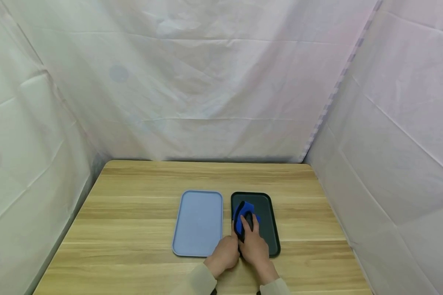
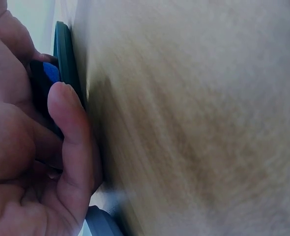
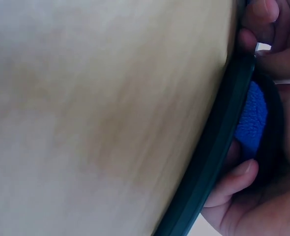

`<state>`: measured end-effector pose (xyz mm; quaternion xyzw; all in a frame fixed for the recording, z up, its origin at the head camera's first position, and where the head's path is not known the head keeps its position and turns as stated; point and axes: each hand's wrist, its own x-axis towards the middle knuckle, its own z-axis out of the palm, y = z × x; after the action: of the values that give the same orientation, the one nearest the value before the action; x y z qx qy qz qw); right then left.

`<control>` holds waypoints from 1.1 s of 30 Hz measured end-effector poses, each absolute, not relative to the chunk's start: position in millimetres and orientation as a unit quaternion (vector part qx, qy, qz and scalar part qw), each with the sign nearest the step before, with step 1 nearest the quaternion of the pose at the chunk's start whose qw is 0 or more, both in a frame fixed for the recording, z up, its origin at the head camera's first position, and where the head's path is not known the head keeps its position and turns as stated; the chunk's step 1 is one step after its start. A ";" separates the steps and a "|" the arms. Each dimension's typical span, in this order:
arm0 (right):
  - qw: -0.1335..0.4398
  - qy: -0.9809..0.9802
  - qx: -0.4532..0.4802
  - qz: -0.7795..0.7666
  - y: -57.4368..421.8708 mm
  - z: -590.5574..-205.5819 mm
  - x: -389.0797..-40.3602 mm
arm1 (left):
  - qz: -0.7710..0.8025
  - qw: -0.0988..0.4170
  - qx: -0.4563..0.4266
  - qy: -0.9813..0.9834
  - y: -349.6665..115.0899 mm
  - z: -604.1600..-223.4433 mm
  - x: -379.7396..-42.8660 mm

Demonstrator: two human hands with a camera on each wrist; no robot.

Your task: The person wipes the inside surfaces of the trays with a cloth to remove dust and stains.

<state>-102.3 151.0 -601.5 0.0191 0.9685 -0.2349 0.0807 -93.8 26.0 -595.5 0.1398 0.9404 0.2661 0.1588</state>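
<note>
Cream sleeve cuffs (image 1: pixel 203 279) are being shown at the bottom of the head view, and just beyond them a blue-and-black fabric article (image 1: pixel 240 219) is being handled over the left part of a dark green tray (image 1: pixel 268 233). Its near left edge is being gripped by the left hand (image 1: pixel 223 254), whose fingers are being curled, one of them being laid forward along the black border. It is also being gripped by the right hand (image 1: pixel 254 246), with two fingers being spread apart across its upper side. Beside the dark green tray, to its left, a light blue tray (image 1: pixel 199 221) is being supported by the same wood-grain table (image 1: pixel 114 221), which is being enclosed by white fabric sheets (image 1: pixel 206 82).

From the left wrist, black material is being pinched between the left hand's bent fingers; the exact contact cannot be told, as it is being partly hidden. A small blue patch is being shown beyond, near the dark green tray's rim.

From the right wrist, blue napped cloth with thick black edging is being seen just inside the slanting rim, and a right-hand fingertip is being rested against the blue.
</note>
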 end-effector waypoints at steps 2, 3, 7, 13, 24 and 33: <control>0.081 0.968 0.016 -0.236 153.1 -602.6 -101.4 | 0.265 0.161 0.140 0.940 26.2 -596.2 -94.1; 0.080 0.968 0.013 -0.237 154.5 -603.3 -101.2 | 0.266 0.163 0.139 0.940 26.4 -596.3 -94.3; 0.091 0.966 0.008 -0.242 160.4 -605.7 -99.6 | 0.273 0.166 0.136 0.938 26.8 -597.5 -95.1; 0.113 0.961 -0.009 -0.254 171.1 -604.8 -98.0 | 0.270 0.160 0.141 0.939 27.1 -599.6 -96.8; 0.120 0.961 -0.055 -0.244 192.4 -601.6 -98.9 | 0.288 0.188 0.131 0.930 26.6 -600.7 -97.7; 0.119 0.957 -0.080 -0.250 205.7 -597.9 -98.9 | 0.295 0.193 0.126 0.927 26.7 -598.7 -97.2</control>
<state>-98.9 205.7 -597.9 -0.0802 0.9575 -0.2501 0.1193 -97.2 26.7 -598.7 0.1263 0.9272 0.2950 0.1932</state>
